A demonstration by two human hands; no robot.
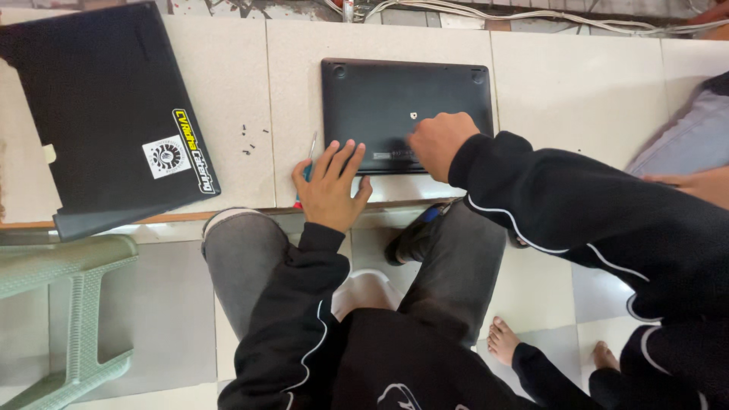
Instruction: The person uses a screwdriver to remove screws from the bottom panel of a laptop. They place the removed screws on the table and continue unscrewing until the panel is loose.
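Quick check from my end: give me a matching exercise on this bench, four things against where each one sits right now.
Things:
1. small laptop
2. loose screws
3. big laptop
4. stool

Places:
A. on the floor, lower left
B. bottom up, under both hands
C. tilted at the bench's left end, stickers on it
D. scattered on the tile between the two laptops

Pairs: 1-B, 2-D, 3-C, 4-A. The left hand lies flat on the near edge; the right hand is fisted on it.

Our left hand (pixel 331 187) lies flat at frame centre, fingers spread; our right hand (pixel 440 143), fisted, knuckles up, just right.
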